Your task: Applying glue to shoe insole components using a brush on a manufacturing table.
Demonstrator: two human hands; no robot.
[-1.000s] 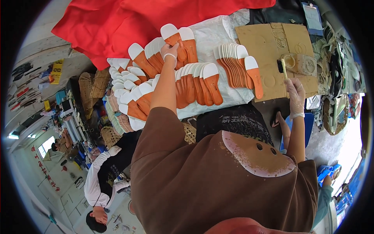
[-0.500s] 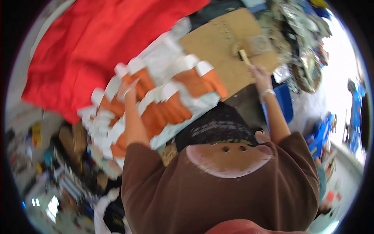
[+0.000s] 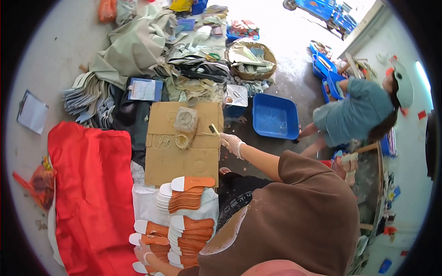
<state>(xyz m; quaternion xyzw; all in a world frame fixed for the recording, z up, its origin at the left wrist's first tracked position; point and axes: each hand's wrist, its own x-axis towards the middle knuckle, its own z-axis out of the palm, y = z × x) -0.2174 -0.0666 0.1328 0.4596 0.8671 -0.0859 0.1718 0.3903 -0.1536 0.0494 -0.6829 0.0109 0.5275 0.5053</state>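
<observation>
My right hand (image 3: 231,143), in a thin clear glove, is closed around the pale handle of a small brush (image 3: 214,130) with a dark head. It is held just off the right edge of a cardboard sheet (image 3: 182,164). My left hand (image 3: 143,254), also gloved, lies at the ends of the orange-and-white insoles (image 3: 152,227) at the lower left. Its visible fingers are apart and touch the stack's edge. Further stacks of insoles (image 3: 191,225) are fanned out beside it on white sheeting. A squarish whitish block (image 3: 185,118) and a ring-shaped piece (image 3: 182,141) sit on the cardboard.
Red cloth (image 3: 90,198) spreads along the left. Beyond the cardboard lie a clipboard (image 3: 145,89), sheet scraps (image 3: 133,43) and a wicker basket (image 3: 253,57). A blue tub (image 3: 275,116) stands on the floor. At the right, another person (image 3: 361,110) bends beside blue bins (image 3: 324,64).
My view has turned, so the cardboard and insoles appear rotated and the other person shows fully. The brush stays in my right hand; my left hand is still at the insoles.
</observation>
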